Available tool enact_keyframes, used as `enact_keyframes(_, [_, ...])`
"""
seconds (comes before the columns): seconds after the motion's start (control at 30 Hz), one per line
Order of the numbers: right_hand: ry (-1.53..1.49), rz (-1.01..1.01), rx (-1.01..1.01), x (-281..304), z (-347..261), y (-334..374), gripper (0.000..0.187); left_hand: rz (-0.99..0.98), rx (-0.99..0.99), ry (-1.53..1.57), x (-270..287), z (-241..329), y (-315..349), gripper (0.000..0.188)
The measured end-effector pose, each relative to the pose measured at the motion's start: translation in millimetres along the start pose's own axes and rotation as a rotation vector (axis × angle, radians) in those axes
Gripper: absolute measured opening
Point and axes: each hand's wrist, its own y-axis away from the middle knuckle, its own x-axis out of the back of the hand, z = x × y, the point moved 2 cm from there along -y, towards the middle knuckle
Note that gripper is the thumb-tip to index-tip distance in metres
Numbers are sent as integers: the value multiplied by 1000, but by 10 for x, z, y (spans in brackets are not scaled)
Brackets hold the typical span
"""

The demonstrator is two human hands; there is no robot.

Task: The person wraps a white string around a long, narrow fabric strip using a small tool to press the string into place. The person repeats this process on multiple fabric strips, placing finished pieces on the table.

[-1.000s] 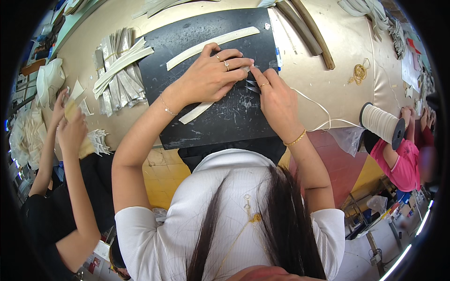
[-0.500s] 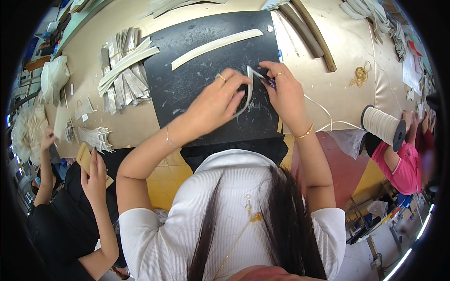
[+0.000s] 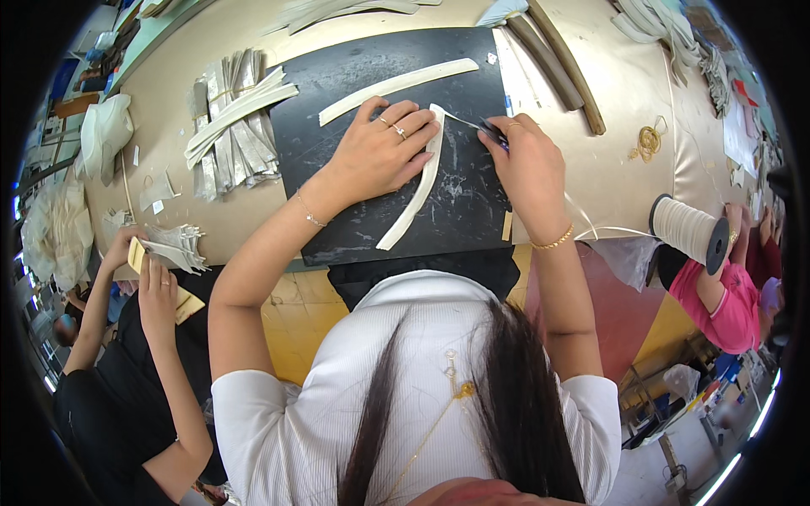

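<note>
A curved cream strip (image 3: 413,207) lies on the black cutting mat (image 3: 354,228), its upper end beside my left hand. My left hand (image 3: 384,148) grips that strip near the top, fingers bent over its left edge. To the right, my right hand (image 3: 533,164) closes on a small dark tool with a purple handle (image 3: 494,133), mostly hidden by the fingers. A thin pale line joins the tool to the strip's upper end; whether blade or cord, I cannot tell. A second cream strip (image 3: 396,88) rests farther up the mat.
Bundled grey and cream strips (image 3: 240,126) lie left of the mat. Two brown rods (image 3: 557,72) and a tangled gold cord (image 3: 648,142) lie at right. White tape runs from a spool (image 3: 688,228) at the near-right edge. A co-worker's hands (image 3: 156,291) hold yellow pieces at left.
The strip in my left hand was raised and bent; now it lies flatter along the mat. My right hand has moved slightly right, away from the left hand. The co-worker's hands have come closer together.
</note>
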Motion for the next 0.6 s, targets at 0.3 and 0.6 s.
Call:
enact_keyframes(0.3, [-31, -259, -83, 195, 131, 2, 27, -2, -48, -37, 13, -138, 43, 35])
enact_keyframes(0.6, [-192, -326, 219, -218, -438, -406, 30, 56, 412, -216, 249, 111, 605, 36])
